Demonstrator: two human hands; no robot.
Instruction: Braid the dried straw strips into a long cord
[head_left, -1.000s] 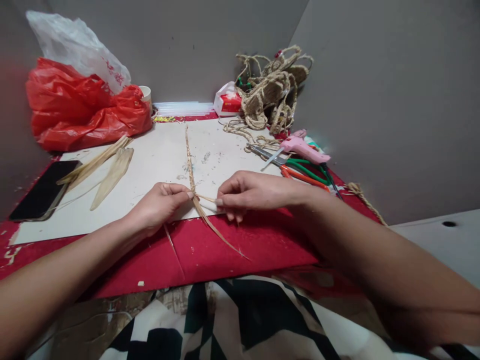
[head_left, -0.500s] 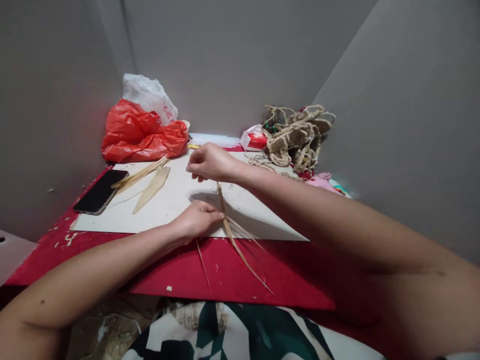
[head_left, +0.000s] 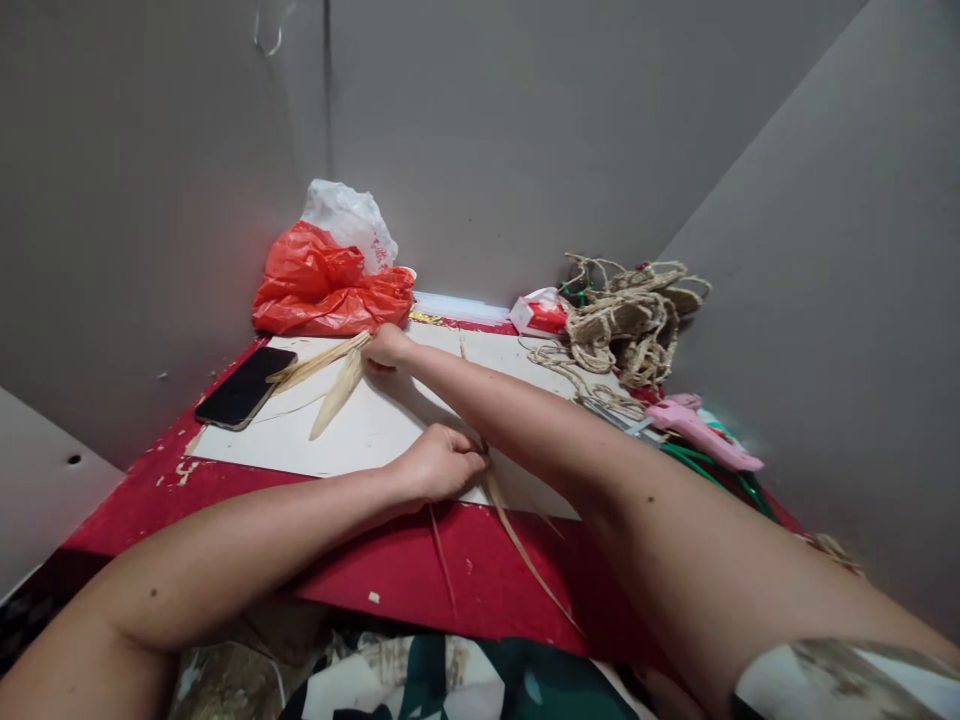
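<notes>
My left hand (head_left: pixel 444 464) is closed on a thin twisted straw strand (head_left: pixel 513 535), whose loose ends trail over the table's front edge. Its upper part shows beyond my right forearm, on the white board (head_left: pixel 277 448). Farther back, my right hand (head_left: pixel 387 348) touches the upper end of a bunch of dry straw-coloured leaves (head_left: pixel 326 361); its fingers are bent and mostly hidden, so their grip cannot be made out. A broad pale leaf (head_left: pixel 339 395) lies just below that bunch.
A black phone (head_left: pixel 246 388) lies left of the leaves. Behind stand a red plastic bag (head_left: pixel 322 290) and a tissue pack (head_left: pixel 538 313). Coiled straw cord (head_left: pixel 626 320) and a pink glue gun (head_left: pixel 697 432) are at the right of the red table (head_left: pixel 360 570).
My right hand has moved left, from above the twisted strand to the dry leaves. My left hand keeps its hold. The camera view has shifted, showing more of the right side.
</notes>
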